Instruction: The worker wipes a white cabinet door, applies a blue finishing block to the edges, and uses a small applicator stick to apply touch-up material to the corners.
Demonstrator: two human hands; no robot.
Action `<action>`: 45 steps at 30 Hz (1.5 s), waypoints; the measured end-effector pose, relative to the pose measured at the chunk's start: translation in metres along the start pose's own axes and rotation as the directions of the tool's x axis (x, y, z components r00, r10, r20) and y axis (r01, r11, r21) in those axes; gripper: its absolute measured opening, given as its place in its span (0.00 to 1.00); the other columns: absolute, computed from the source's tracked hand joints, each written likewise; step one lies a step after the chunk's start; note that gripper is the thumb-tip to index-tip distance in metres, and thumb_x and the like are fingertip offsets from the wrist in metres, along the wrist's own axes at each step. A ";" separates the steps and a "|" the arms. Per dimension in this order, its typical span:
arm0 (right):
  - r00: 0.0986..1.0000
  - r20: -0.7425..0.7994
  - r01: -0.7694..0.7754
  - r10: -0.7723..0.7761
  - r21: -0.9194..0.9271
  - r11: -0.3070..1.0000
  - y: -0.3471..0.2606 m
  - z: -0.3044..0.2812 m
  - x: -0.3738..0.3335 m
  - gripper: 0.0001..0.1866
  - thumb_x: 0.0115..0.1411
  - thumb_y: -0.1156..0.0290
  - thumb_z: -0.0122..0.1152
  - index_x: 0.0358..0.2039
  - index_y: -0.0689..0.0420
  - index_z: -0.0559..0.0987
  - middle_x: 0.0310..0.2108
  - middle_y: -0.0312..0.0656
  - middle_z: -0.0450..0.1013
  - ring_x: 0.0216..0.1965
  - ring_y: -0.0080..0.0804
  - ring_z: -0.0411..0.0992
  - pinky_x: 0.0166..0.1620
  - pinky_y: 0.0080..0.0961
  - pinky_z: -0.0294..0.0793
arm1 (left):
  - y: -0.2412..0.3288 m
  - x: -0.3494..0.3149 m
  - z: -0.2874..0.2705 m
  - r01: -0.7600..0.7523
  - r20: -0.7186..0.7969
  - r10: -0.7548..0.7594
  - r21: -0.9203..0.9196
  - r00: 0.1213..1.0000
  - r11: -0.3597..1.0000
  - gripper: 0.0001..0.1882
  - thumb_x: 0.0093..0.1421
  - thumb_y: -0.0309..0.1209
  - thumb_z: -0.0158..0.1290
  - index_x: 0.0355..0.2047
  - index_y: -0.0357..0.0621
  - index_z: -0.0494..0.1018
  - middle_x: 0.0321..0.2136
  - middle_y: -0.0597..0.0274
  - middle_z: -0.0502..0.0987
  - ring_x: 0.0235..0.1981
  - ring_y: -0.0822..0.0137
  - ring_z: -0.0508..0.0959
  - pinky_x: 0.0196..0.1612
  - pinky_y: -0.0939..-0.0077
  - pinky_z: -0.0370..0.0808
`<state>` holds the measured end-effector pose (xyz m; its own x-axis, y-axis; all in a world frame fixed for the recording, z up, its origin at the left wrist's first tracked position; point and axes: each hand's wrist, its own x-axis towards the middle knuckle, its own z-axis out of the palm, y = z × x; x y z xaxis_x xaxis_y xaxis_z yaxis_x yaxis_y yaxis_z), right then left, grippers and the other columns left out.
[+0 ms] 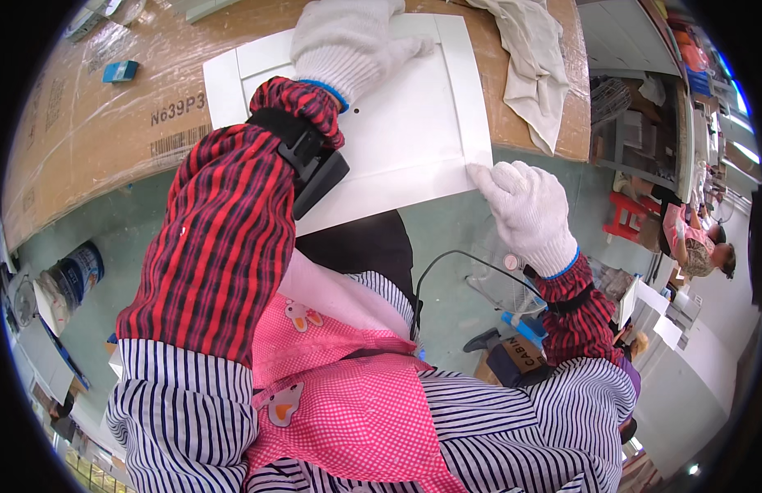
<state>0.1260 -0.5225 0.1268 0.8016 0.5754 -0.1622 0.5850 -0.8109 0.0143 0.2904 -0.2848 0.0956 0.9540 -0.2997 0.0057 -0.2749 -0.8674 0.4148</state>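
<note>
A: What is seen at the far left?

B: A tin can [73, 275] is stood on the green floor [126, 226], beside the workbench. A small blue block [119, 71] is laid on the cardboard-covered bench top [85, 123].

A: Where is the workpiece located?

B: A white panel [414, 123] with a raised frame border is laid flat on the bench top, its near edge projected past the bench edge toward the person.

A: How is the left hand [344, 41] positioned?

B: It is gloved in white knit and laid on the upper part of the panel, fingers spread flat, nothing gripped. A black device [315, 168] is strapped at the wrist over a red plaid sleeve.

A: And the right hand [529, 209]?

B: It is also gloved. The near right corner of the panel is pinched between the fingertips; the remaining fingers are curled.

A: What is noted further right?

B: A crumpled beige cloth [529, 66] is draped over the bench's right end. Another person [701, 246] is seen well apart, at the right rim.
</note>
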 end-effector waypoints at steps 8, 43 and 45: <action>0.993 0.114 -0.010 0.012 -0.015 1.000 -0.007 -0.008 -0.009 0.28 0.50 0.75 0.63 0.55 0.50 0.78 0.41 0.37 0.76 0.36 0.37 0.75 0.35 0.37 0.75 | 0.002 0.001 -0.001 0.010 0.015 -0.010 -0.015 1.000 1.000 0.29 0.59 0.58 0.60 0.48 0.47 0.80 0.50 0.51 0.78 0.55 0.51 0.75 0.59 0.59 0.72; 0.990 -0.032 -0.126 0.140 0.265 0.956 0.009 -0.015 -0.009 0.23 0.48 0.76 0.64 0.47 0.48 0.83 0.33 0.37 0.73 0.36 0.39 0.75 0.37 0.37 0.74 | -0.002 0.000 0.000 -0.016 -0.027 0.015 -0.035 1.000 0.999 0.28 0.58 0.56 0.60 0.47 0.47 0.80 0.49 0.51 0.78 0.54 0.51 0.76 0.58 0.57 0.72; 0.985 -0.095 -0.114 0.143 0.264 0.958 0.013 -0.005 -0.001 0.22 0.48 0.76 0.65 0.46 0.47 0.84 0.32 0.37 0.72 0.36 0.40 0.75 0.37 0.37 0.74 | 0.001 0.001 -0.002 0.003 0.004 -0.003 -0.039 1.000 0.999 0.27 0.58 0.56 0.60 0.46 0.47 0.80 0.49 0.51 0.79 0.55 0.51 0.76 0.58 0.57 0.73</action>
<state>0.1335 -0.5331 0.1317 0.8852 0.4607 -0.0638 0.4364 -0.8702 -0.2287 0.2916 -0.2857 0.0981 0.9543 -0.2988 0.0012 -0.2673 -0.8519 0.4503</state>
